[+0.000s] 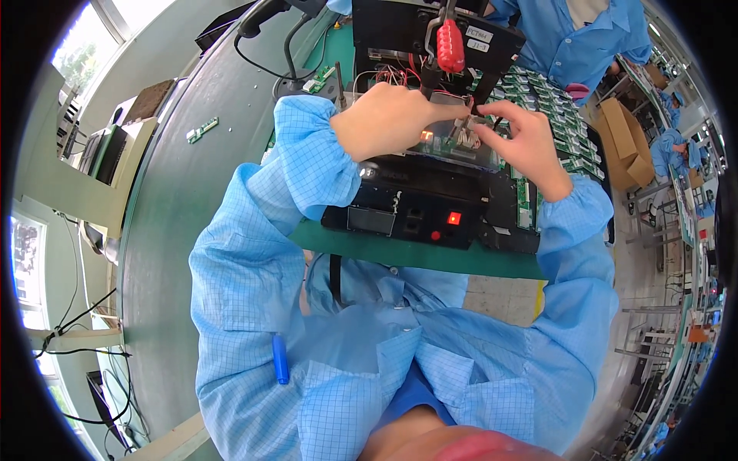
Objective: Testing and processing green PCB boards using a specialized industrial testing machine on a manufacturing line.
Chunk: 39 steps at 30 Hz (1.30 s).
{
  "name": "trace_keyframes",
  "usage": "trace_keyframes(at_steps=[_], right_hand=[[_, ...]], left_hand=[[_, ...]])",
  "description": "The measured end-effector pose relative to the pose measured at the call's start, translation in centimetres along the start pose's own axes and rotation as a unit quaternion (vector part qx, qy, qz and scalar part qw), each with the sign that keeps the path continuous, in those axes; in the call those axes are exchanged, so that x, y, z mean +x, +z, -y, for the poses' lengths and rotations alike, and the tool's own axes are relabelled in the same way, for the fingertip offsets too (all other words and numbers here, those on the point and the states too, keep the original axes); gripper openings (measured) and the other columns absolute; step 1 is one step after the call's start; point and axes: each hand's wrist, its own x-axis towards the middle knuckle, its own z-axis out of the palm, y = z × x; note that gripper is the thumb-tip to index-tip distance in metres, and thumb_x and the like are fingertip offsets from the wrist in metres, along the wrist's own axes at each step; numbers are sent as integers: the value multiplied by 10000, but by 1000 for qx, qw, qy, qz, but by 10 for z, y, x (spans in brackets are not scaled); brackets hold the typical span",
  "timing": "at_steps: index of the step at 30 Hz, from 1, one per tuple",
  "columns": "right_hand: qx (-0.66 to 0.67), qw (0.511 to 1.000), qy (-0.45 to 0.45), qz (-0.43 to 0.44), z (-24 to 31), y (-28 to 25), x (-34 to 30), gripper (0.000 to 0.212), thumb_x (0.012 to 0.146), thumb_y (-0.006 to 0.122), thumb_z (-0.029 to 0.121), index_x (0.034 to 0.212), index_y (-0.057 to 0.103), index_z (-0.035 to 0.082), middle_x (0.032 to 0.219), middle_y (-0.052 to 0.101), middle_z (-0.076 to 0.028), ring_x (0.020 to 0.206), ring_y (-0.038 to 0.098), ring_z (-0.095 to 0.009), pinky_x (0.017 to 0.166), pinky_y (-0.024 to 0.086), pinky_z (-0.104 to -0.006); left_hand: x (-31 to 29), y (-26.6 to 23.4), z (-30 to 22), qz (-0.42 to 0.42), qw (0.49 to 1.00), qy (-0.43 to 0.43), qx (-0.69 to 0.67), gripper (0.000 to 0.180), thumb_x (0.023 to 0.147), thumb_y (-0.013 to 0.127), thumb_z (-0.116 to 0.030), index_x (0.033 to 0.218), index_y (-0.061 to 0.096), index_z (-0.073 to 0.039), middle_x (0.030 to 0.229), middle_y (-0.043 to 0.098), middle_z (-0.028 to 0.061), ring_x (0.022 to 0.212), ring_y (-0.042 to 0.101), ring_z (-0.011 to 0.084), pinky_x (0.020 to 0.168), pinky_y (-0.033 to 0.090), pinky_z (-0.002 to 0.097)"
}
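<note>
1. The left hand (384, 123) is at 12 o'clock in the head view, back upward, its index finger stretched toward 3 o'clock; the other fingers are hidden, so I cannot tell whether it has hold of anything
2. The right hand (529, 146) is at 2 o'clock, thumb and index finger bent and parted, their tips close to the left fingertip; I cannot tell whether they grip a small part
3. The black fixture (461, 194) lies on the green tabletop (415, 255), below both hands: toward 5 o'clock from the left, 8 o'clock from the right
4. Its clear plate (430, 151) is at 4 o'clock from the left hand and 9 o'clock from the right
5. A red clamp handle (451, 48) stands at 1 o'clock from the left hand
6. Rows of green circuit boards (565, 127) spread from 1 to 4 o'clock beside the right hand
7. A lone circuit board (202, 130) lies well apart, at 9 o'clock from the left hand
</note>
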Motion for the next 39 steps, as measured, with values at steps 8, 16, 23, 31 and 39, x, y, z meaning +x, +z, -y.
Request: trace_keyframes(at_steps=[8,16,23,31,39], right_hand=[[4,1000,5,29,-20,-2,-6,123,806,731,125,865,705,20,868,738,-81,566,608,-117,509,433,-252],[14,993,42,110,-15,13,13,91,791,726,67,833,680,0,816,730,-105,685,704,-191,614,522,-281],[49,993,30,101,-20,9,13,108,737,763,132,737,680,63,675,677,-102,628,675,-281,560,510,-354],[-20,995,5,98,-16,10,9,121,742,763,180,740,683,89,668,675,-83,622,662,-299,569,505,-390],[23,994,26,102,-14,11,12,79,745,762,98,769,708,46,736,709,-87,620,689,-221,553,508,-302]], left_hand=[[7,-8,-3,91,996,-8,2,542,878,638,-188,1381,507,-343,920,674,129,860,681,305,738,550,444],[2,1,10,38,999,15,-21,498,858,560,-125,1307,587,-339,788,668,148,725,673,345,673,550,460],[8,-9,2,70,997,8,-37,532,851,508,-86,1325,573,-318,861,680,165,761,674,362,696,549,467],[8,-11,-1,62,997,9,-53,562,843,491,-61,1338,566,-317,872,674,188,765,668,379,688,543,474],[5,-13,4,80,993,-3,-84,513,860,557,-107,1320,580,-332,881,680,162,808,674,349,695,547,455]])
